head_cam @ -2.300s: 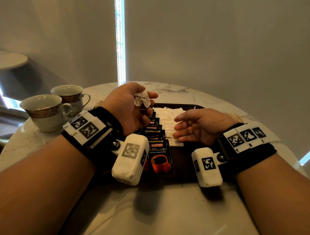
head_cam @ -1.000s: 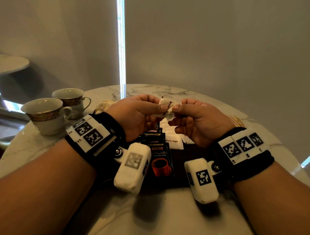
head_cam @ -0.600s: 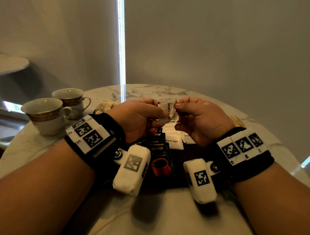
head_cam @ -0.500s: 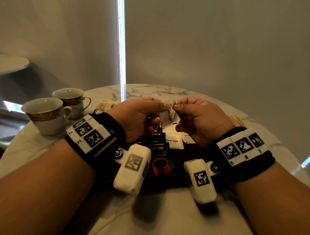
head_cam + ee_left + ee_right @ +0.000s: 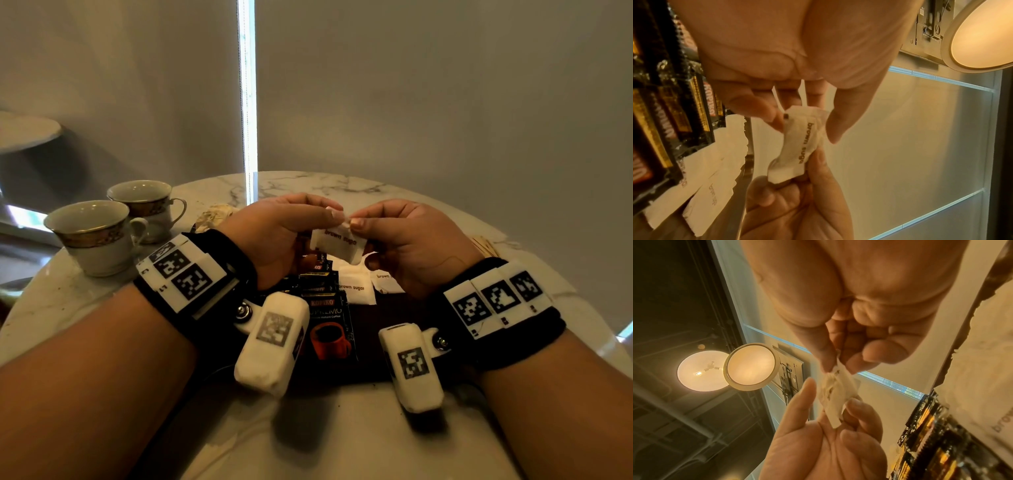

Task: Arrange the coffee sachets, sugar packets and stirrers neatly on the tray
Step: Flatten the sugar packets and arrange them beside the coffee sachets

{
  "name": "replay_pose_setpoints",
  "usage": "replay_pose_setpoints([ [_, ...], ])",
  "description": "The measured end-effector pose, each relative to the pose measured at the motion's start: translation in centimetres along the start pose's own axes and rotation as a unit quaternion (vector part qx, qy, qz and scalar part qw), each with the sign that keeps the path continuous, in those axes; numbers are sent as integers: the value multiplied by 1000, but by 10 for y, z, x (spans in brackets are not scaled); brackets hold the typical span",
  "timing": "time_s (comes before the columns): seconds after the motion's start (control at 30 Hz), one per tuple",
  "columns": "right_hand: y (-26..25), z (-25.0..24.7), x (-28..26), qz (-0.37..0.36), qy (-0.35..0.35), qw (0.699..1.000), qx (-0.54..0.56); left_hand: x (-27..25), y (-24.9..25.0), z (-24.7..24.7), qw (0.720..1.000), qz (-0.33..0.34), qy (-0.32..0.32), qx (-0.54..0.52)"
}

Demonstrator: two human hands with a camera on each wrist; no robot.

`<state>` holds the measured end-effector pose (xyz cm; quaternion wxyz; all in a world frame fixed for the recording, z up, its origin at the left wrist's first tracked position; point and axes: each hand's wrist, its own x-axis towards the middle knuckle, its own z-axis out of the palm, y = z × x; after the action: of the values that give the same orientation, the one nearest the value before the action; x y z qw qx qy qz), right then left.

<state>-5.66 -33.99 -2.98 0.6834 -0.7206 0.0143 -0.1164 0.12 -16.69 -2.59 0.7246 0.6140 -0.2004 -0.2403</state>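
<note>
**Crumpled sugar packet held between both hands above the tray**

Both hands are raised over the dark tray [image 5: 404, 315], sharing one white sugar packet [image 5: 339, 244] printed "brown sugar". The left hand [image 5: 274, 236] pinches one upper corner between thumb and forefinger; the right hand [image 5: 411, 240] pinches the other end, its remaining fingers curled under. In the left wrist view the packet [image 5: 799, 146] looks creased and bowed, not flat, so the step in hand appears to be smoothing it out before it joins the others.

Below, on the tray, a row of black coffee sachets [image 5: 329, 318] overlaps like tiles down the left part, and a row of laid sugar packets [image 5: 354, 289] sits just beside them to the right. A small bunch of wooden stirrers [image 5: 484, 245] lies on the desk [image 5: 325, 442] off the tray, beyond the right wrist, seemingly not yet arranged. Two teacups [image 5: 99, 236] stand at the far left of the desk.

The next move probably calls for pulling the packet taut, then lowering it flat onto the sugar row, edges in line and lettering matching its neighbours. Placing it carelessly could nudge the packets already laid.
</note>
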Motion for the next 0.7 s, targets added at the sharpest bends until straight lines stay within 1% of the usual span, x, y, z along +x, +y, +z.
replay_pose_setpoints([
  [0.1, 2, -1, 2, -5, 1, 1000, -2, 2, -1, 0, 999, 14, 34, 2],
  [0.2, 3, -5, 6, -17, 13, 1000, -4, 3, -1, 3, 998, 22, 54, -26],
  [0.33, 3, -8, 9, -31, 26, 999, 18, 4, -3, 4, 998, 21, 60, -22],
  [0.43, 5, -7, 11, -32, 23, 999, 27, 6, -4, 2, 997, 19, 72, -10],
  [0.57, 5, -8, 11, -31, 20, 999, 26, 6, -5, -1, 998, 10, 64, 6],
  [0.7, 5, -17, 16, -26, 48, 998, 43, 6, -5, -1, 998, 8, 66, 1],
])
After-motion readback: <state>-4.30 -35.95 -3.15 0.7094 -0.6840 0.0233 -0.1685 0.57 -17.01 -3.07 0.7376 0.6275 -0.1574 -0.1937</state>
